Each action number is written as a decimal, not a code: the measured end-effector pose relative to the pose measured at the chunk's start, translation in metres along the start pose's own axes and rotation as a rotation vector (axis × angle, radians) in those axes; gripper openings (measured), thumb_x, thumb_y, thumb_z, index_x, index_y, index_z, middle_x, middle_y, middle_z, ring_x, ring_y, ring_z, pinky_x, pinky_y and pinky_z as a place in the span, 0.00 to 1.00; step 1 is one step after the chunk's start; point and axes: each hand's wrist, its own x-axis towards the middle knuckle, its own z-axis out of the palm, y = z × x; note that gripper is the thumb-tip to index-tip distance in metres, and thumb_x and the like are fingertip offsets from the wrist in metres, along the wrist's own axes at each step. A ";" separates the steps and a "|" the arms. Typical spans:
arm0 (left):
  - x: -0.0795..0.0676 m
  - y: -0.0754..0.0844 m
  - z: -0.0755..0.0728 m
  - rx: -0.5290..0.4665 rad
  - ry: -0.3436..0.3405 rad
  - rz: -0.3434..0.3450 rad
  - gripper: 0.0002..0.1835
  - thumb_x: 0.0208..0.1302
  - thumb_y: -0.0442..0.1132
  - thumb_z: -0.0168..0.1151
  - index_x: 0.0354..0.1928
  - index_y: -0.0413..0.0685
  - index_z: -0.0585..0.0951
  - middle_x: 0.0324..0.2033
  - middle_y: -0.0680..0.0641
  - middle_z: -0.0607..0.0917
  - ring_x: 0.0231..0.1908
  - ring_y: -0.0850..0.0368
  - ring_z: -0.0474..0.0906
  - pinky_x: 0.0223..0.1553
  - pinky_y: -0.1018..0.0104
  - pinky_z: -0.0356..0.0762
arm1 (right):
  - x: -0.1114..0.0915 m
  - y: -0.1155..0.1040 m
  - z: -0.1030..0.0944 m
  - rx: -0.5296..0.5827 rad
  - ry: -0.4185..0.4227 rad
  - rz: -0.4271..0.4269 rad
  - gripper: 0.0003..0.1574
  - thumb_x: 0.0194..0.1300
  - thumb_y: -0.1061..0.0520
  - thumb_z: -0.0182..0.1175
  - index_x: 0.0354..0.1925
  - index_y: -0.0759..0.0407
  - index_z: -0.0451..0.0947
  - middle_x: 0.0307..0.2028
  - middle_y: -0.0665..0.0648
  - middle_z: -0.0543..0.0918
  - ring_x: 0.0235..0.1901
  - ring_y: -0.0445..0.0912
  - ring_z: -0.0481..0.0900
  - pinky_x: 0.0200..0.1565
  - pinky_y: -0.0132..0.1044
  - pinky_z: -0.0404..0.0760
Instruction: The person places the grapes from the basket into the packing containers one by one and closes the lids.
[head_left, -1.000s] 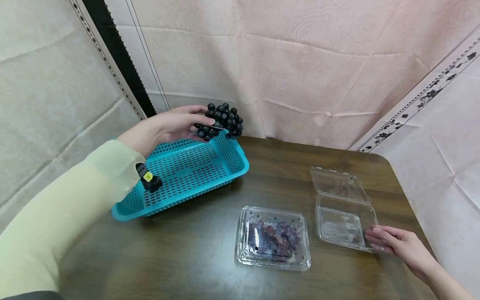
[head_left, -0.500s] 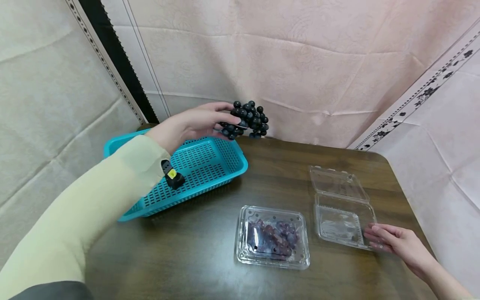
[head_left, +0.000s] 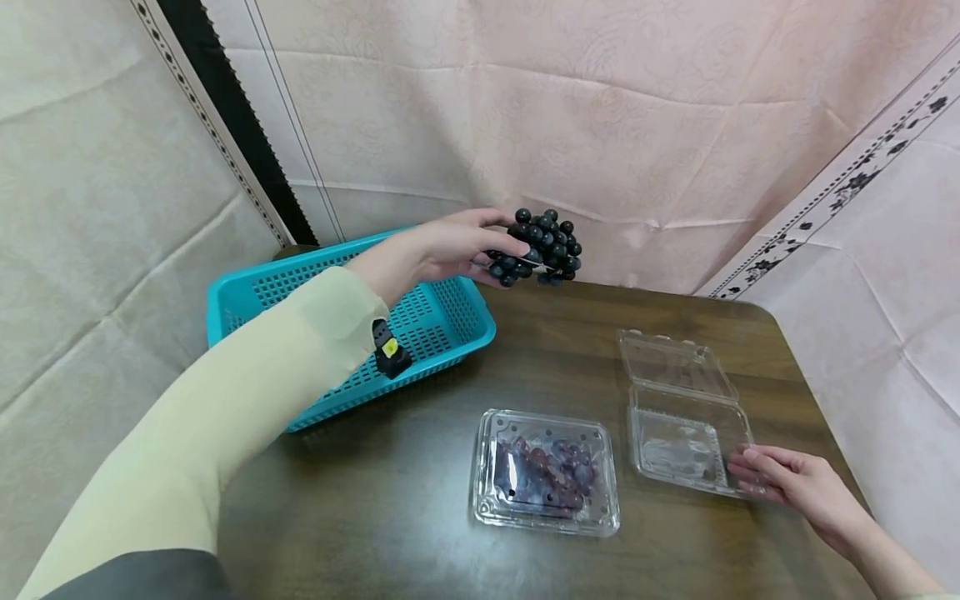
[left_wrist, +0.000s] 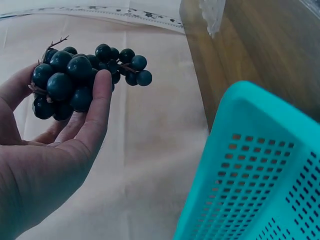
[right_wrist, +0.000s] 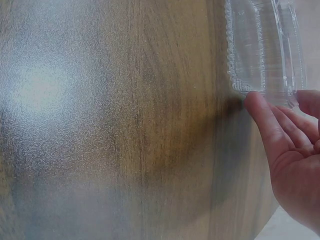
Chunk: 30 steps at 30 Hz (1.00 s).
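Observation:
In the head view my left hand (head_left: 457, 246) holds a bunch of dark grapes (head_left: 551, 242) above the back of the table, just beyond the blue basket's right end. The left wrist view shows the grapes (left_wrist: 70, 82) between thumb and fingers, a bare stem poking out. On the right lies a clear plastic clamshell box (head_left: 678, 446) with its lid (head_left: 675, 367) folded back and no fruit inside. My right hand (head_left: 795, 487) pinches its near right side. In the right wrist view, thumb and fingers (right_wrist: 270, 125) meet the box's edge (right_wrist: 260, 90).
A blue perforated basket (head_left: 450, 354) stands at the back left, partly hidden by my left arm. A closed clear box (head_left: 547, 475) with reddish-purple grapes sits mid-table. Pale cloth (head_left: 585, 125) hangs behind the wooden table (head_left: 360, 508).
My left hand has carried the dark grapes to the right, from over the basket to past its right end. The right hand and the open box have stayed in place.

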 end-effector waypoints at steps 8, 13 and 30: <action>0.011 -0.001 0.020 0.025 -0.016 -0.024 0.39 0.76 0.37 0.66 0.82 0.51 0.60 0.74 0.40 0.71 0.67 0.38 0.77 0.62 0.47 0.83 | 0.001 -0.001 0.000 0.015 -0.001 0.011 0.31 0.87 0.59 0.50 0.67 0.90 0.65 0.50 0.51 0.92 0.49 0.40 0.90 0.47 0.35 0.90; 0.022 -0.004 0.033 0.038 -0.036 -0.022 0.38 0.75 0.38 0.67 0.81 0.50 0.62 0.72 0.39 0.72 0.65 0.38 0.79 0.59 0.48 0.85 | 0.001 0.000 0.001 0.028 0.000 0.002 0.29 0.86 0.59 0.50 0.65 0.89 0.67 0.50 0.51 0.92 0.49 0.39 0.90 0.47 0.36 0.90; 0.043 -0.004 0.083 0.040 -0.163 -0.010 0.36 0.75 0.34 0.66 0.80 0.46 0.64 0.71 0.37 0.73 0.63 0.36 0.79 0.56 0.48 0.86 | 0.001 -0.002 0.001 0.031 0.011 0.018 0.33 0.86 0.56 0.51 0.67 0.88 0.65 0.52 0.53 0.92 0.51 0.37 0.89 0.48 0.37 0.90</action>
